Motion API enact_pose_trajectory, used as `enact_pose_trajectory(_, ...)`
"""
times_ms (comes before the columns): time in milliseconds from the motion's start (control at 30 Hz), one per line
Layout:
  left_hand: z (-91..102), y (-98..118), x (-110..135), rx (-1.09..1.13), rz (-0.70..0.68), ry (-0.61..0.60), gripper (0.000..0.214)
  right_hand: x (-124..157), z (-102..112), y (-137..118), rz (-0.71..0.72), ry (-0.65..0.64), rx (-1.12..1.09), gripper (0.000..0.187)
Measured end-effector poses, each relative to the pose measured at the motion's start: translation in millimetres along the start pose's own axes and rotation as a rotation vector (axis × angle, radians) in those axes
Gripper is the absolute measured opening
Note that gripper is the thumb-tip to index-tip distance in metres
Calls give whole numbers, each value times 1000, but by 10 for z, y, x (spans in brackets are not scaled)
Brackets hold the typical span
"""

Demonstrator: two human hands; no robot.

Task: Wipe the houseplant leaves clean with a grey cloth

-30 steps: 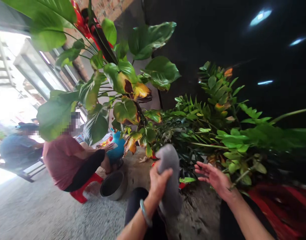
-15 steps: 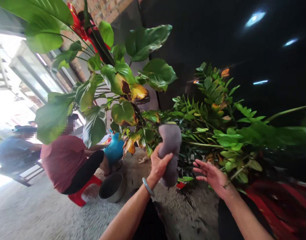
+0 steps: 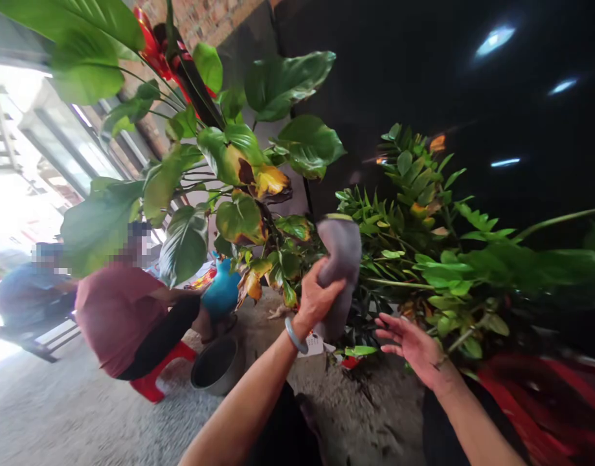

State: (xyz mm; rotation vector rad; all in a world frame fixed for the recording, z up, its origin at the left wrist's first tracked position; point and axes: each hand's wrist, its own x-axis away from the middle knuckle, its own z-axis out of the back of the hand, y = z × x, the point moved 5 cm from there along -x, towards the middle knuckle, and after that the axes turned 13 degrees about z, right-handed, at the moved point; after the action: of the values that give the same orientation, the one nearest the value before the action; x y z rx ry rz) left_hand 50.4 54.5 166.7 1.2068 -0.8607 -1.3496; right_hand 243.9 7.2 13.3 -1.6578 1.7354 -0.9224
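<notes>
My left hand (image 3: 319,294), with a pale bangle on its wrist, is closed around a soft grey cloth (image 3: 343,252). The cloth is bunched into a long upright shape and shows a yellow-green edge at its top. It is held in front of the leafy plants, slightly blurred. Lower and to the right, my right hand (image 3: 408,343) is held palm up with its fingers apart and nothing in it. Close behind that hand are the leaves of a dense green plant (image 3: 408,226).
A large-leaved plant (image 3: 239,152) with yellowing leaves rises on the left. A dark bucket (image 3: 218,366) stands on the floor. A person (image 3: 117,310) sits on a red stool (image 3: 149,385) by a blue round object (image 3: 222,288). Red material (image 3: 535,401) lies at right.
My left hand has moved slightly up and to the right with the grey cloth, uncovering a white card on the ground below. My right hand has hardly moved.
</notes>
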Motion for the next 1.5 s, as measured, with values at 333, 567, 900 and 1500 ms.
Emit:
enact_pose_trajectory(333, 180, 166, 160, 32, -30, -53, 49, -48, 96, 34, -88, -50, 1, 34)
enact_pose_trajectory(567, 68, -177, 119, -95, 100, -100, 49, -50, 95, 38, -21, -15, -5, 33)
enact_pose_trajectory(900, 199, 179, 39, 35, 12, -102, 53, -121, 154, 96, -104, -77, -34, 33)
enact_pose_trajectory(1500, 22, 161, -110, 37, 13, -91, 54, -188, 244, 112, -17, -63, -55, 35)
